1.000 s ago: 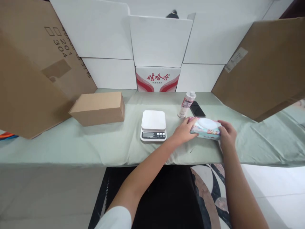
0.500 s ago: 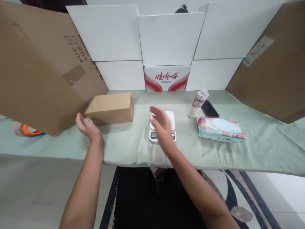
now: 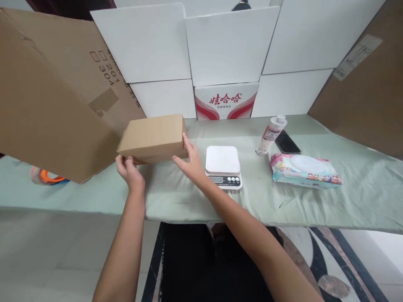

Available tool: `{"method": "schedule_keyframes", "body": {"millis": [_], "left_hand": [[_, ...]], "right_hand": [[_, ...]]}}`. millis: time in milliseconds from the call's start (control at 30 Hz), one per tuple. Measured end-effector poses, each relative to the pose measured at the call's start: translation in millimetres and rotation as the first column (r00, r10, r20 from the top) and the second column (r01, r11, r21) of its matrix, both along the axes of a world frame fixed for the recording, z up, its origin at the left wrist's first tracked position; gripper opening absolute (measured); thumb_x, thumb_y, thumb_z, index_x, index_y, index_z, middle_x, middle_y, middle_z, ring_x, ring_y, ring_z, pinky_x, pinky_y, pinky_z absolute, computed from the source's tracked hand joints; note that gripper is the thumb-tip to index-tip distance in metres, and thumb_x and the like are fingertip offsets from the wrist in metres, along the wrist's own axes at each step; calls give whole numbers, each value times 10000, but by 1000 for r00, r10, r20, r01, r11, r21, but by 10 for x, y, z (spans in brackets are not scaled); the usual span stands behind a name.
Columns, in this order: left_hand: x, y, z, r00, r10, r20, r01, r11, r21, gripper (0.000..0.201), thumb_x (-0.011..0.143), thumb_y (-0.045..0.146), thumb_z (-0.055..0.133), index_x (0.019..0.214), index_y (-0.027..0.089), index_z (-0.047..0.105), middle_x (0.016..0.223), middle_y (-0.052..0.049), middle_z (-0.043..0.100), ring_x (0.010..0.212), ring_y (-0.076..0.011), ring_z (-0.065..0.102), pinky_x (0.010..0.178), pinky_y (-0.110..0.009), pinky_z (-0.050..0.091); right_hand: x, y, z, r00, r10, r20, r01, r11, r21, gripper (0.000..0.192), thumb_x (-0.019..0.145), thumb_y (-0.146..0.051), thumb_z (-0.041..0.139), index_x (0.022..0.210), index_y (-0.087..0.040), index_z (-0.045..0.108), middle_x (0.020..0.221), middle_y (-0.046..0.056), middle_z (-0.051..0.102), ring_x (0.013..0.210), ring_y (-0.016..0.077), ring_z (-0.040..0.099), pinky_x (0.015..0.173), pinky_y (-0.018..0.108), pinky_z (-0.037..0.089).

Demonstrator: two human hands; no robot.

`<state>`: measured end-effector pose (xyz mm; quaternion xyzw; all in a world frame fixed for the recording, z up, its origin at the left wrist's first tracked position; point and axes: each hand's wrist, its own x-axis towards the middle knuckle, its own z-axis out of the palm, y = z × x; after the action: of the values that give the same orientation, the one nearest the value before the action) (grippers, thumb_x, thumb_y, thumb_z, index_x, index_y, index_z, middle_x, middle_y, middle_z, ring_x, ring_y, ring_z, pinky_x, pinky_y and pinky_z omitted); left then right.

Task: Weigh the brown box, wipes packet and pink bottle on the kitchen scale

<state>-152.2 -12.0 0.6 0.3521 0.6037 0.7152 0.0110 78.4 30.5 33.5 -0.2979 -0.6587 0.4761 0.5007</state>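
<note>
A plain brown cardboard box (image 3: 151, 138) is held between my two hands, its front side seeming slightly raised from the cloth. My left hand (image 3: 128, 171) grips the lower left front corner, some fingers tucked underneath. Against the box's right end, my right hand (image 3: 189, 159) presses with its fingers, the thumb along the front face. Just right of that hand lies a white kitchen scale (image 3: 223, 160) with a small display and buttons at its front.
A white bottle (image 3: 270, 135), a black phone (image 3: 287, 142) and a pack of wipes (image 3: 305, 171) are at the right. Rolls of tape (image 3: 48, 176) lie at the far left. White boxes (image 3: 225, 101) wall the back; large cardboard sheets (image 3: 59, 105) flank the green cloth (image 3: 176, 197).
My right hand has moved left from above the scale to the box's right end. My left hand has closed on the left corner, and the box appears slightly lifted. The view has shifted a little.
</note>
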Motion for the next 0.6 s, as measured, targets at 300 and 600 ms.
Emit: {"method": "schedule_keyframes", "body": {"millis": [300, 600], "left_hand": [[1416, 266, 289, 907, -380, -180, 389, 921, 12, 498, 913, 568, 663, 1214, 178, 591, 1077, -109, 730, 1042, -223, 738, 910, -327, 613], [1346, 508, 53, 815, -364, -451, 407, 913, -2, 464, 927, 540, 621, 1188, 161, 677, 1135, -125, 768, 1014, -236, 761, 904, -365, 642]], "right_hand": [[1923, 300, 318, 911, -407, 62, 319, 792, 520, 769, 920, -566, 679, 1595, -322, 405, 1497, 129, 472, 1208, 295, 542, 979, 469, 581], [2103, 460, -134, 876, -482, 14, 389, 723, 571, 486, 989, -521, 568, 1398, -264, 515, 1363, 125, 480, 1352, 300, 496, 1106, 518, 500]]}}
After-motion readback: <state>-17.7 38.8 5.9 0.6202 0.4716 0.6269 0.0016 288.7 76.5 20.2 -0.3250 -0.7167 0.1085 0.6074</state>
